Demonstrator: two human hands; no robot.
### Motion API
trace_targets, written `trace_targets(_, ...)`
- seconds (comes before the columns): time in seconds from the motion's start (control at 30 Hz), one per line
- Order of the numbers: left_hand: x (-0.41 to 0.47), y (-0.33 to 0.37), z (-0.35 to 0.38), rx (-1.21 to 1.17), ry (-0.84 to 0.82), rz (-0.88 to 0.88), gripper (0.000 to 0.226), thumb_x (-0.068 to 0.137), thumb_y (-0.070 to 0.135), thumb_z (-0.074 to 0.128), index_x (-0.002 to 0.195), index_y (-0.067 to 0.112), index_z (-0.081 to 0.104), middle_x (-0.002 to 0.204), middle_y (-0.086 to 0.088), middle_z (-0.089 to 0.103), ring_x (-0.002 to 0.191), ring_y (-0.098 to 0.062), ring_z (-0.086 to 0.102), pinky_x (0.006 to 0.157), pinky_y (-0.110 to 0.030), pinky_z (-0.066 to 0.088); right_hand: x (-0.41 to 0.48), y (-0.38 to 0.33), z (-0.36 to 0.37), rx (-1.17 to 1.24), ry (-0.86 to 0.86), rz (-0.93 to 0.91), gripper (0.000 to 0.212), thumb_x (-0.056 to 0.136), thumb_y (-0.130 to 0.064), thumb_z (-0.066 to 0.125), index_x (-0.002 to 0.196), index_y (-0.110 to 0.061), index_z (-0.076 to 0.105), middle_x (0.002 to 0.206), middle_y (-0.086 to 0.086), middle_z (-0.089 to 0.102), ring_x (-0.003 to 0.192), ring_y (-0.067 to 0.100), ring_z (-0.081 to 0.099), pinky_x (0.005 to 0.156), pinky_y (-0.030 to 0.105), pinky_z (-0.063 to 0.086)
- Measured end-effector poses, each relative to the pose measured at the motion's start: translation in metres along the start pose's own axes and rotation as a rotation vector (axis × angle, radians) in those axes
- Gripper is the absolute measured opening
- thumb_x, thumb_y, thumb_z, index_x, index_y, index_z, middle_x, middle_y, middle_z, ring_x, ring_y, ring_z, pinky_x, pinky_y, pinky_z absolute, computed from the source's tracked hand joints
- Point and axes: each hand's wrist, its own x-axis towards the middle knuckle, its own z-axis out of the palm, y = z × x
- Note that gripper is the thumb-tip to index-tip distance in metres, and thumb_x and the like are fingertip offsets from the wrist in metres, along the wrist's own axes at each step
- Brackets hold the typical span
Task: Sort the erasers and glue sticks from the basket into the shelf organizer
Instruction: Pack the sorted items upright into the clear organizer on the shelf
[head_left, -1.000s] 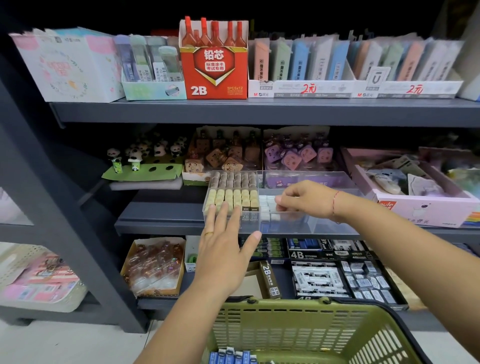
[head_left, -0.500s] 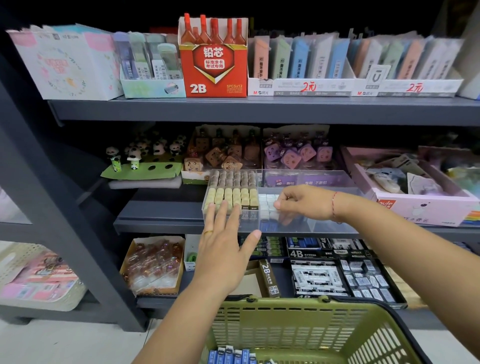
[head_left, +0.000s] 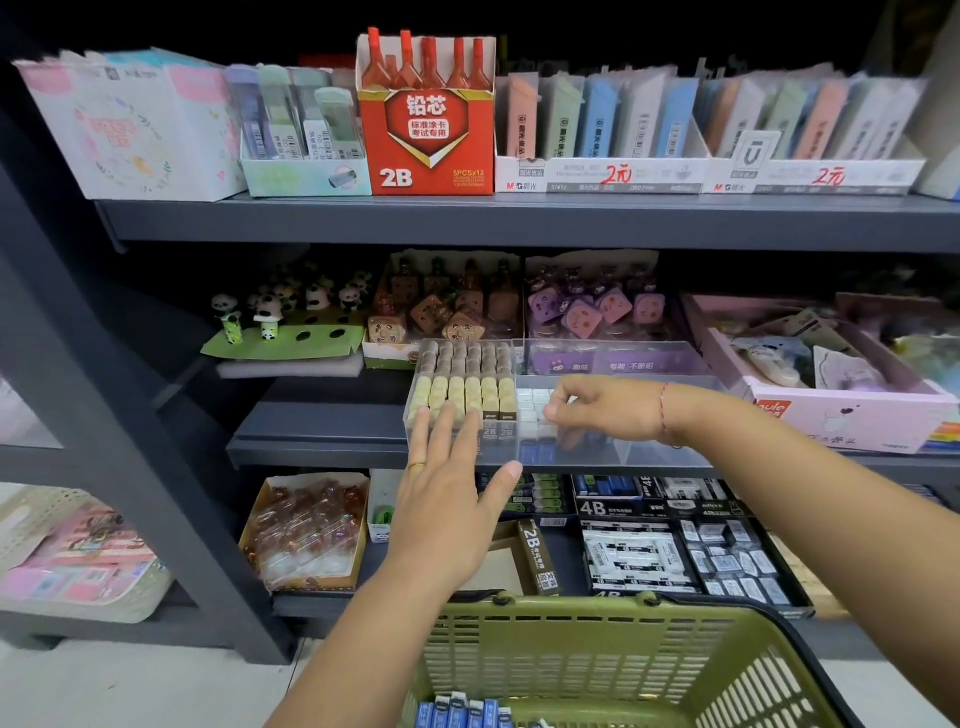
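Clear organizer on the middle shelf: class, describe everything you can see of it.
The organizer is a clear plastic box with dividers, standing level at the front edge of the shelf. Its left compartments hold rows of brown erasers behind cream erasers; a right compartment holds white erasers. Straight fingers of the left hand touch its front wall; the right hand reaches in, fingers curled over the white erasers.

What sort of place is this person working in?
Most likely a stationery shop: a 2B lead box and eraser boxes fill the shelves, a handwritten price tag marks one box front, and a basket sits below.
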Motion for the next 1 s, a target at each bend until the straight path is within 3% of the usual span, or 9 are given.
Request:
trace_targets(0.1,0.0,0.0,0.0,-0.003,-0.001,0.0,0.07,0.096,0.057,0.031,0.154,0.033,0.0,0.159,0.014,-0.017,0.141,-0.005,-0.029,0.118,-0.031,-0.001,0.001,0.0,0.001,0.011,0.01,0.012,0.028,0.1,-0.039,0.042,0.095,-0.012,0.05,0.096,0.007,0.073,0.095,0.015,0.069,0.1,0.039,0.043)
trace_targets(0.17,0.0,0.0,0.0,-0.002,0.0,0.003,0.07,0.096,0.057,0.031,0.154,0.033,0.0,0.159,0.014,-0.017,0.141,-0.005,-0.029,0.118,-0.031,-0.001,0.0,-0.003,0.001,0.008,0.02,0.019,0.03,0.101,-0.036,0.04,0.096,-0.008,0.051,0.091,0.004,0.071,0.095,0.019,0.07,0.103,0.04,0.043)
trace_targets(0.3,-0.001,0.0,-0.001,-0.006,-0.002,0.005,0.069,0.097,0.056,0.031,0.154,0.032,0.001,0.159,0.014,-0.016,0.142,-0.006,-0.028,0.118,-0.031,0.0,-0.001,-0.007,0.003,-0.045,0.001,0.013,0.029,0.102,-0.033,0.038,0.086,-0.012,0.05,0.088,0.0,0.07,0.095,0.019,0.07,0.102,0.041,0.044)
trace_targets(0.5,0.0,0.0,0.0,-0.001,-0.002,0.002,0.07,0.096,0.057,0.031,0.154,0.032,0.0,0.159,0.014,-0.017,0.141,-0.006,-0.029,0.119,-0.032,0.001,-0.002,-0.009,0.003,-0.053,-0.025,0.015,0.025,0.102,-0.032,0.039,0.092,-0.01,0.048,0.106,0.009,0.07,0.1,0.021,0.068,0.102,0.042,0.043)
trace_targets(0.6,0.0,0.0,0.0,0.001,0.0,0.004,0.07,0.096,0.057,0.031,0.154,0.032,0.0,0.159,0.014,-0.016,0.141,-0.006,-0.029,0.119,-0.032,0.001,-0.001,-0.011,0.005,-0.084,-0.024,0.029,0.029,0.101,-0.032,0.039,0.098,-0.005,0.051,0.105,0.01,0.069,0.101,0.022,0.067,0.101,0.038,0.044)
trace_targets(0.77,-0.001,0.0,0.0,-0.005,-0.012,0.001,0.07,0.096,0.057,0.03,0.154,0.033,0.0,0.159,0.014,-0.017,0.141,-0.005,-0.029,0.119,-0.033,0.002,0.001,-0.006,0.002,-0.024,-0.009,0.034,0.023,0.101,-0.031,0.04,0.106,-0.009,0.046,0.098,0.001,0.067,0.103,0.019,0.066,0.09,0.033,0.045)
trace_targets(0.87,0.0,0.0,0.0,0.004,-0.008,-0.001,0.07,0.096,0.058,0.03,0.154,0.032,0.0,0.159,0.014,-0.017,0.142,-0.006,-0.029,0.119,-0.034,0.003,0.0,-0.006,0.002,-0.028,0.0,0.028,0.021,0.102,-0.03,0.039,0.105,-0.01,0.044,0.098,0.003,0.068,0.101,0.017,0.067,0.073,0.027,0.044)
trace_targets(1.0,0.001,0.0,0.0,0.002,-0.007,-0.001,0.07,0.096,0.058,0.03,0.154,0.033,0.0,0.159,0.014,-0.017,0.141,-0.006,-0.03,0.119,-0.034,0.003,0.001,-0.007,0.004,-0.049,0.007,0.034,0.026,0.103,-0.031,0.036,0.1,-0.008,0.047,0.108,0.012,0.069,0.101,0.018,0.068,0.093,0.036,0.044)
